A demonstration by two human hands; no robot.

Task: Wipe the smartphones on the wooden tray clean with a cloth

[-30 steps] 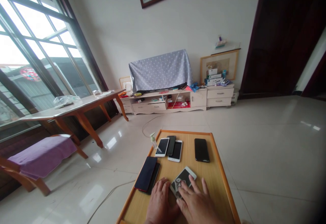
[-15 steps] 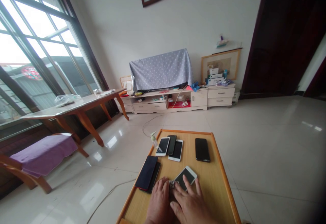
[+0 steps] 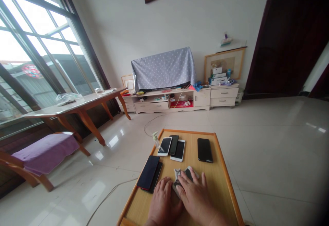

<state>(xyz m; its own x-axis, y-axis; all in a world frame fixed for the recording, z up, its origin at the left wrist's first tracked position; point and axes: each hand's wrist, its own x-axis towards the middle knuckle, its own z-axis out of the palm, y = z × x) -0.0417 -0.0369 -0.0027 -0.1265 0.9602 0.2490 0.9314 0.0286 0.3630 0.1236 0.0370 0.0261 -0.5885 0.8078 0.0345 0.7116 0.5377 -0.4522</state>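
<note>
On the table [image 3: 221, 188], phone [image 3: 193, 172] beneath right hand [image 3: 196, 198]

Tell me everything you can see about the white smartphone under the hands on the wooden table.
The white-framed smartphone with a dark screen lies flat and slantwise on the light wooden table, screen up. Only its far corner shows; the right hand, fingers spread, covers the rest. A small crumpled grey cloth sits on its left edge. The left hand rests flat beside it.

matt wooden table [image 3: 221, 185], glossy phones [image 3: 205, 150]
</note>
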